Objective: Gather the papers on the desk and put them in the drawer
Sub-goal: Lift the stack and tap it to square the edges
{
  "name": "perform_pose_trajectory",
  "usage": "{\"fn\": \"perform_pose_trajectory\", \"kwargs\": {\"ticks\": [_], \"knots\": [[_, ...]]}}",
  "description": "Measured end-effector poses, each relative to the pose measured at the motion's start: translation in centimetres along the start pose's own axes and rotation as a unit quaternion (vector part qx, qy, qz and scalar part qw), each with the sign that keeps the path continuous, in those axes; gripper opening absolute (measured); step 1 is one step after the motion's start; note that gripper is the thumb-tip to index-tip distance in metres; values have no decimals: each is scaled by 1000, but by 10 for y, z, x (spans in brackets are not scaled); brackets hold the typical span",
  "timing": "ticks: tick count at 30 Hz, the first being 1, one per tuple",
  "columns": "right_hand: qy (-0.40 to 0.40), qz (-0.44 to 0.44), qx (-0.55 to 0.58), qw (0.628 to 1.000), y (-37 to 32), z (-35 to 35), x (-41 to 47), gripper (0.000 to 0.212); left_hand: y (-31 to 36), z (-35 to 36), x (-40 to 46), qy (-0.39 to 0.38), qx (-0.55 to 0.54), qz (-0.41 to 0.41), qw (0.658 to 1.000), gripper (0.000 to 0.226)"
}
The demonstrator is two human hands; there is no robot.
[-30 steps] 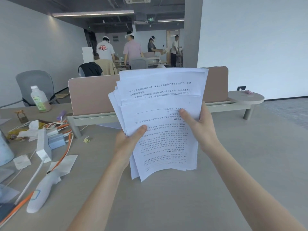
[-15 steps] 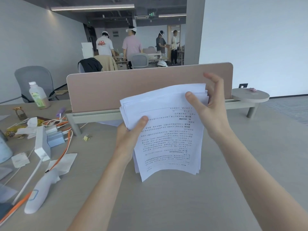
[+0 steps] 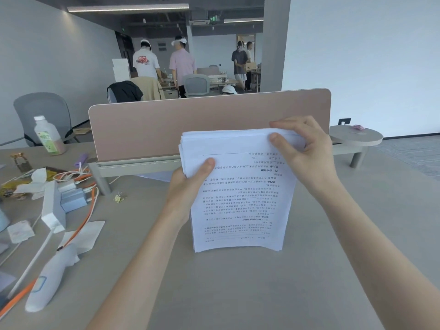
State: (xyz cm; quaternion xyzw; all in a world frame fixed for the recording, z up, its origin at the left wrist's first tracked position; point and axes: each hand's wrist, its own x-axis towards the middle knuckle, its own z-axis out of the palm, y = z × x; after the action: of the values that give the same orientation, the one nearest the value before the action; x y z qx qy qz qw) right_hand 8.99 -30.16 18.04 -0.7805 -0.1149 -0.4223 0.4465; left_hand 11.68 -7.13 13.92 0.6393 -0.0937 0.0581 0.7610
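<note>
A stack of white printed papers (image 3: 240, 201) stands upright on its lower edge on the grey desk (image 3: 262, 287), in front of the pink divider. My left hand (image 3: 188, 184) grips the stack's left edge, thumb across the front sheet. My right hand (image 3: 307, 151) holds the top right corner, thumb in front and fingers over the top edge. The sheets' edges look nearly flush. One more white sheet (image 3: 157, 176) peeks out flat on the desk behind my left hand. No drawer is in view.
The pink divider panel (image 3: 166, 129) runs along the desk's back. At the left lie orange cables (image 3: 88, 210), a white charger box (image 3: 51, 208), a white pen-like device (image 3: 50, 284), tissues and a bottle (image 3: 48, 136). A round side shelf (image 3: 357, 138) sits at right. People stand far behind.
The fanned stack has been lowered and squared, its bottom edge now on the desk. My right hand moved from the stack's right side to its top corner.
</note>
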Motion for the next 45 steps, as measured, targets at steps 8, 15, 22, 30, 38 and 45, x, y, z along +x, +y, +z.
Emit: {"fn": "perform_pose_trajectory", "kwargs": {"ticks": [8, 15, 22, 30, 38, 45], "knots": [[-45, -20, 8, 999, 9, 2, -10, 33, -15, -9, -7, -42, -39, -31, 998, 25], [-39, 203, 199, 958, 18, 15, -36, 62, -40, -14, -14, -47, -31, -80, 995, 41], [-23, 276, 201, 940, 39, 37, -65, 43, -50, -7, -14, -11, -19, -83, 996, 16], [-3, 250, 184, 951, 44, 44, -66, 36, -53, -5, -14, 12, 0, -64, 998, 11], [-17, 304, 211, 929, 60, 56, -92, 44, -76, -4, -19, 35, -1, -94, 995, 9], [-5, 274, 233, 933, 58, 56, -97, 33, -80, -3, -20, 47, -2, -91, 995, 33]]}}
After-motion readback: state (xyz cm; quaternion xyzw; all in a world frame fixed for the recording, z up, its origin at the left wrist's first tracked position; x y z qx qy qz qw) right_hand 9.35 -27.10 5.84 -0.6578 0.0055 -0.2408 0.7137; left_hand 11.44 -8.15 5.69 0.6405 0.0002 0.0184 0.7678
